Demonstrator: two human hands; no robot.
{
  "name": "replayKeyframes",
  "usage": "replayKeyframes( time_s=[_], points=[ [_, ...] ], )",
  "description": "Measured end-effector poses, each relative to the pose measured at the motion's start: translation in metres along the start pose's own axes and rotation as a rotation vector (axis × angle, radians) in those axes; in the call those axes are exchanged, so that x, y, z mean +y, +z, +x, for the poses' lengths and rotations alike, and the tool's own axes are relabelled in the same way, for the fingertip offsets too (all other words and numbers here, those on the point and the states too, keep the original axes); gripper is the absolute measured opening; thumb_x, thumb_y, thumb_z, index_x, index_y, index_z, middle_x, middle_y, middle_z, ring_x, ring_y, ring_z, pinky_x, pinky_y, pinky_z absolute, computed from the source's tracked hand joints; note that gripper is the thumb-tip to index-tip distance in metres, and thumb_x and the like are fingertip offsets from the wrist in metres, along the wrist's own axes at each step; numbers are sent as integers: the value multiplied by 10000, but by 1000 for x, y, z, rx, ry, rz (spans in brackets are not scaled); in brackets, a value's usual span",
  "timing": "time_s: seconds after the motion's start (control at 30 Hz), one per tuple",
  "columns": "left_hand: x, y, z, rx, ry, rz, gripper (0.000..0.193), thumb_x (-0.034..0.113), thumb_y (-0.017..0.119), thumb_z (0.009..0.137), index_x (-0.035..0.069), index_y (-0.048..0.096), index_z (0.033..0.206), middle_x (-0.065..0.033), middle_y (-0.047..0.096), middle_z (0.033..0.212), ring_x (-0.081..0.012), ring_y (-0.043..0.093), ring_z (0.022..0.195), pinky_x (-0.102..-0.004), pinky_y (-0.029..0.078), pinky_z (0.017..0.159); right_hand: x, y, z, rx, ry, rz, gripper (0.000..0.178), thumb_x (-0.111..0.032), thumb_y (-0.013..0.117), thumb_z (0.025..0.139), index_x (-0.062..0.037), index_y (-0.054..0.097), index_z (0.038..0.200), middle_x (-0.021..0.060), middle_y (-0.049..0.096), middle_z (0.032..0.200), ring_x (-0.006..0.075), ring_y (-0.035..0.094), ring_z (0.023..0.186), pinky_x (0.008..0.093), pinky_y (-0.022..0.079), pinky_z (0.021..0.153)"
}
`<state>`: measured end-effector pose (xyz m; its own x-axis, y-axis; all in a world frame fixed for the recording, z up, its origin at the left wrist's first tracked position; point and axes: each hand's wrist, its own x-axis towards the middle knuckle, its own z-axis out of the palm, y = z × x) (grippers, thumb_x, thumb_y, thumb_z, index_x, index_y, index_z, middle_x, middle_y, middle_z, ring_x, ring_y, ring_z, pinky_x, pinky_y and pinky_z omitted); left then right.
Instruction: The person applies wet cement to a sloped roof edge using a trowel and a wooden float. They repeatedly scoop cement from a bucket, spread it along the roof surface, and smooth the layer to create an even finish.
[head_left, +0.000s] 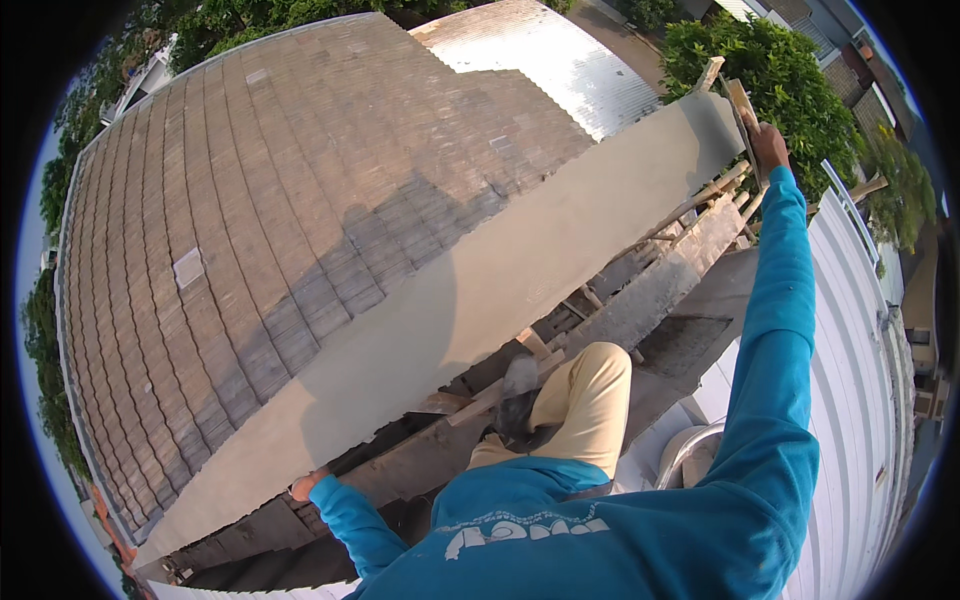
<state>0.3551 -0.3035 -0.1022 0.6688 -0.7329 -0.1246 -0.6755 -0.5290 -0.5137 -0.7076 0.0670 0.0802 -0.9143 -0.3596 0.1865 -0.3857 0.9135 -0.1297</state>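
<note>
A long band of smooth grey plaster point(500, 250) runs diagonally from the lower left to the upper right. At its far right end, my right hand point(768, 148) is closed around a narrow wooden tool point(742, 105), seen edge-on against the plaster; its exact kind does not show. My right arm is stretched far out. Down at the near left, my left hand point(308, 485) rests at the band's lower edge, fingers curled against it and partly hidden. My shadow falls across the plaster between the two hands.
Beyond the band slopes a brown tiled roof point(250, 180), with a shiny metal sheet roof point(540, 55) behind. Below it lie rough planks point(650, 290) and poles beside my bent knee. A white bucket point(690, 455) stands by my right side, next to pale corrugated roofing point(850, 400).
</note>
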Motion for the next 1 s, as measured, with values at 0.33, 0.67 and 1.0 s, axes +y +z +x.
replayKeyframes(
  time_s=[0.33, 0.67, 1.0],
  points=[
    [-16, 8, -27, 110, -204, -277, 297, 310, 602, 887, 122, 583, 1116, -78, 649, 1105, -234, 643, 926, -410, 532, 754, -81, 17, 5, -122, -144, -67, 775, -701, 440, 901, 31, 652, 1045, 312, 641, 1040, 457, 614, 1028, 502, 471, 886],
    [41, -16, -67, 301, -228, -1387, 353, 308, 579, 921, 74, 523, 1179, -110, 626, 1138, -251, 636, 903, -422, 557, 766, -289, -29, -250, -167, -467, 152, 657, -607, 544, 914, 35, 616, 794, 278, 624, 731, 455, 625, 752, 503, 484, 691],
    [52, -45, -106, 208, -401, -2254, 467, 362, 397, 1033, 10, 429, 1339, -164, 548, 1276, -278, 587, 1052, -434, 534, 876, -467, -58, -494, -184, -694, 277, 587, -558, 580, 909, 28, 618, 919, 200, 630, 814, 368, 654, 709, 450, 528, 649]
  ],
)
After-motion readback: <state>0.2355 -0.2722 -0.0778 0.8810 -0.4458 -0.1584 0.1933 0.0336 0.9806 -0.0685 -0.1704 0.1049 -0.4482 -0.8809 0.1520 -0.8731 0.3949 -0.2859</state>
